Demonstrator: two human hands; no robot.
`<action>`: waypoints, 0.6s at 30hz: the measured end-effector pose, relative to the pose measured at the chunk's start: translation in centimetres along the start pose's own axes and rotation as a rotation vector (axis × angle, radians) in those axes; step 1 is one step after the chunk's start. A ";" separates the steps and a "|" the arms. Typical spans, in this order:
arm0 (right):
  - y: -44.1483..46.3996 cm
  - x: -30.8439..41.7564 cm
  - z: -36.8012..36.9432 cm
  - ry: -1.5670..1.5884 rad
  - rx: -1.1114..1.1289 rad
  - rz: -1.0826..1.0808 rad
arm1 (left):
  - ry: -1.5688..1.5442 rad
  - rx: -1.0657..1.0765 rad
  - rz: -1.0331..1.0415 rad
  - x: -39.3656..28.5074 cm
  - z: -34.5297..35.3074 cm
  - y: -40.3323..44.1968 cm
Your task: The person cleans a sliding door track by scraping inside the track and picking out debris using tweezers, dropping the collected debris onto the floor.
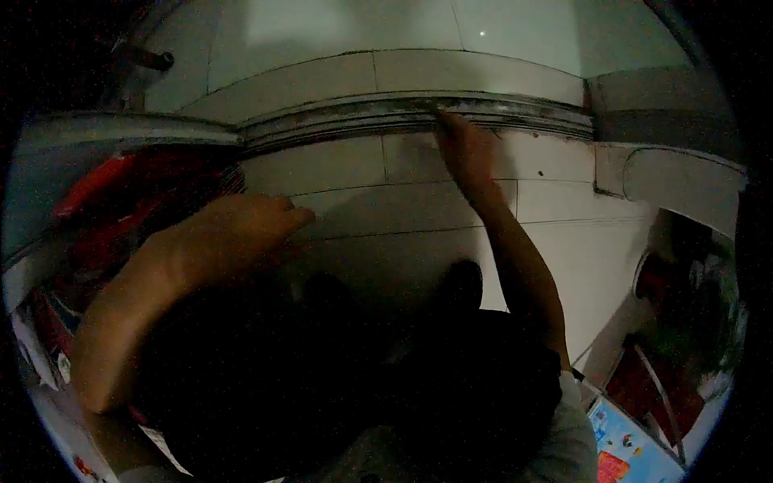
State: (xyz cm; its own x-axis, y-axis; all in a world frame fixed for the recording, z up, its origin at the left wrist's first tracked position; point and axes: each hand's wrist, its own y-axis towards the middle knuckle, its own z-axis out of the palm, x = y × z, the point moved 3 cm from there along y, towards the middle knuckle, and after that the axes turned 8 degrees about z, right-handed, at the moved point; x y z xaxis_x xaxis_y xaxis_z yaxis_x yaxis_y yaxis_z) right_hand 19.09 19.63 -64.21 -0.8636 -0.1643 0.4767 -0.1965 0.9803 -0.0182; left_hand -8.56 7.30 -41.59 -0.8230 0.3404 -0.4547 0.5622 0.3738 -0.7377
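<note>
My right hand (467, 150) reaches down to a dark, grimy sliding-door track (346, 117) that crosses the floor. Its fingers are closed together, with the tips at the track's near edge. Whatever they may be pinching is too dark and small to make out. On the left, my left hand (245, 217) hangs above the floor in front of my knee, palm down. Its fingers are loosely bent and a little apart, and nothing shows in them.
Pale floor tiles (322, 173) lie on both sides of the track, with small dark specks at right. A red bag-like object (105, 181) is at left. White door framing (684, 181) stands at right, near a blue printed box (632, 443). My dark shoes (463, 282) are below.
</note>
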 end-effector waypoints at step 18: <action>1.2 -8.0 -2.2 -0.133 -0.072 -0.104 | -0.004 -0.055 -0.040 -2.0 -0.8 0.0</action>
State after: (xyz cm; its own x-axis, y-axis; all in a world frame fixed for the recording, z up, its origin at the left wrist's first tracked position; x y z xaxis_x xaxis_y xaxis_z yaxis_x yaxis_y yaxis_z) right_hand 26.75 22.38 -66.12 -0.8952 -0.2733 0.3520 -0.2581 0.9619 0.0905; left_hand -6.86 7.37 -40.30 -0.8454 0.3210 -0.4270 0.5320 0.4338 -0.7272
